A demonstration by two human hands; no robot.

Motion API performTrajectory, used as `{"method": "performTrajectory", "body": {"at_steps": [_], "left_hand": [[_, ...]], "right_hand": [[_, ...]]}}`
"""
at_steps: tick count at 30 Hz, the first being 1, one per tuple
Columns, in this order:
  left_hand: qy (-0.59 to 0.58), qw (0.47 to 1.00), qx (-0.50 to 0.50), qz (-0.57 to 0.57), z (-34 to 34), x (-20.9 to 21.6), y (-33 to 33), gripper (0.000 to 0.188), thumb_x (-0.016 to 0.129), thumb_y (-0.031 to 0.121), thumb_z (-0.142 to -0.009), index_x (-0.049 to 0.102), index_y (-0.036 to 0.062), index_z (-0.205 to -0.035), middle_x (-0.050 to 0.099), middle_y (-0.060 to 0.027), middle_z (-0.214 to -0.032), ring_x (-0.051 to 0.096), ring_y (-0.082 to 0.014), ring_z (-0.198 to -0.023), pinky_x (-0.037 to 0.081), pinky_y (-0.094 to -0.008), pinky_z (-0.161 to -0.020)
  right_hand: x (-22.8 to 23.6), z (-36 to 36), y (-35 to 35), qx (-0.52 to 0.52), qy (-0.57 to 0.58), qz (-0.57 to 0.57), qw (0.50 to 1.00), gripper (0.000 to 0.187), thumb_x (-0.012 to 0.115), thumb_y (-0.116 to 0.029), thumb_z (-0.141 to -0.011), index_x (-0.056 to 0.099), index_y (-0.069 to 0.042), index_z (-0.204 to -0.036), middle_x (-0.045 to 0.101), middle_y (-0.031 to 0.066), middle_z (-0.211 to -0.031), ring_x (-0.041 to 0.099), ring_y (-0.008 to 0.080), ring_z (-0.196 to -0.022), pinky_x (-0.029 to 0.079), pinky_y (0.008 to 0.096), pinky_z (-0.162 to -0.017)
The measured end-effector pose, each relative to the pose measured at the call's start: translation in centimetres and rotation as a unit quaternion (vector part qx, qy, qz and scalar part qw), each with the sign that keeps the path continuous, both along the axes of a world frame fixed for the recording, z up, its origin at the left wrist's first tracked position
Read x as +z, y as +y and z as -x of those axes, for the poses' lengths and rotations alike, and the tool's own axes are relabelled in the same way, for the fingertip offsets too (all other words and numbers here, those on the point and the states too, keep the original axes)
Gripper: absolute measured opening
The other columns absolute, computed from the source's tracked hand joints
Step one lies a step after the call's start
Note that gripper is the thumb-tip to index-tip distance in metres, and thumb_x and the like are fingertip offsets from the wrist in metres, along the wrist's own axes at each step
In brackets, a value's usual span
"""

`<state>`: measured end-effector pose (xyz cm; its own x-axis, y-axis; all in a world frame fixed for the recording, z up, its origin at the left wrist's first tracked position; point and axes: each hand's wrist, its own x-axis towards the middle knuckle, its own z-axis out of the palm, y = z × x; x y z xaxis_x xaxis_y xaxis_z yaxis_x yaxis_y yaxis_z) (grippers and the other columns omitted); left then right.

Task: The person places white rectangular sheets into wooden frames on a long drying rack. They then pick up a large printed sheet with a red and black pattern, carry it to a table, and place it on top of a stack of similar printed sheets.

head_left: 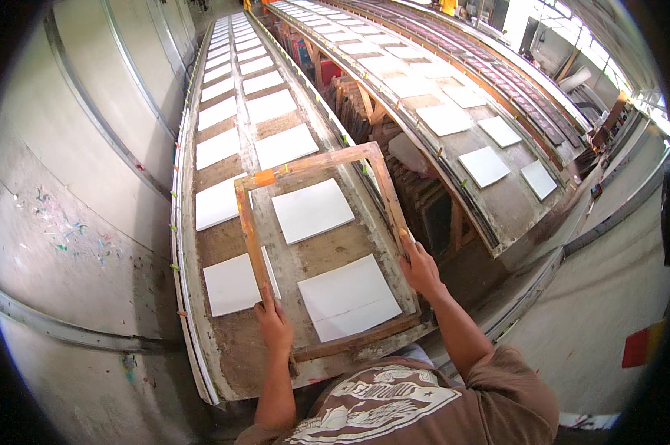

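Two hands grip a wooden frame, one on each of its long sides. The left hand [275, 326] is wrapped round the left rail toward its near end, thumb up along the wood, the forearm rising almost straight from below. The right hand [421, 267] is curled on the right rail, a little farther from the near end, its forearm slanting up and inward from a bent elbow beside the brown shirt [498, 397].

The wooden frame [324, 161] is over the near end of a long counter [237, 345], with its near rail close to the counter's near edge and its right rail along the right edge. Its long axis runs roughly with the counter's length, the far end leaning slightly left. Whether it rests fully on the surface cannot be told.

It is a rectangle of worn, stained brown wood, with orange tape [263, 178] at the far left corner. Through it show a white sheet [312, 211] toward the far end and a nearer sheet [348, 300] crossed by a faint line. More white sheets line the counter in two rows toward its far end.
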<state>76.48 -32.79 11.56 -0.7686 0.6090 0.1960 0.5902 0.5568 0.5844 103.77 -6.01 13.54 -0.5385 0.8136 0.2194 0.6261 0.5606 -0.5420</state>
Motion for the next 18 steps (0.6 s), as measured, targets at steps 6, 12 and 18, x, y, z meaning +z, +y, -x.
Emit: {"method": "performTrajectory", "body": {"at_steps": [6,12,18], "left_hand": [[0.018,1.000,0.001,-0.025,-3.8,-0.2,2.0,0.058,0.048,0.017,-0.104,0.031,0.0204,-0.159,0.053,-0.0273,-0.116,0.059,-0.0445,-0.100,0.051,-0.0495,-0.084],[-0.013,0.999,0.038,0.002,-7.6,0.2,3.2,0.056,0.047,0.018,-0.104,0.032,0.0173,-0.158,0.051,-0.0319,-0.125,0.059,-0.0460,-0.101,0.050,-0.0502,-0.087],[-0.017,0.999,0.047,-0.004,-7.4,-0.3,3.7,0.056,0.047,0.018,-0.104,0.032,0.0169,-0.158,0.051,-0.0325,-0.123,0.059,-0.0486,-0.103,0.049,-0.0501,-0.088]], "right_hand": [[0.7,-2.8,3.4,0.025,-0.024,0.054,0.998,0.070,0.064,-0.017,-0.092,0.033,-0.022,-0.155,0.058,0.0259,-0.117,0.063,0.0471,-0.100,0.052,0.0524,-0.082],[0.1,-4.4,6.7,0.061,-0.031,0.051,0.996,0.067,0.062,-0.016,-0.096,0.031,-0.017,-0.156,0.056,0.0215,-0.108,0.060,0.0447,-0.093,0.049,0.0515,-0.076],[-0.4,-3.9,7.8,0.073,-0.010,0.055,0.996,0.065,0.061,-0.014,-0.096,0.033,-0.014,-0.155,0.056,0.0190,-0.105,0.060,0.0418,-0.089,0.048,0.0497,-0.074]]}}
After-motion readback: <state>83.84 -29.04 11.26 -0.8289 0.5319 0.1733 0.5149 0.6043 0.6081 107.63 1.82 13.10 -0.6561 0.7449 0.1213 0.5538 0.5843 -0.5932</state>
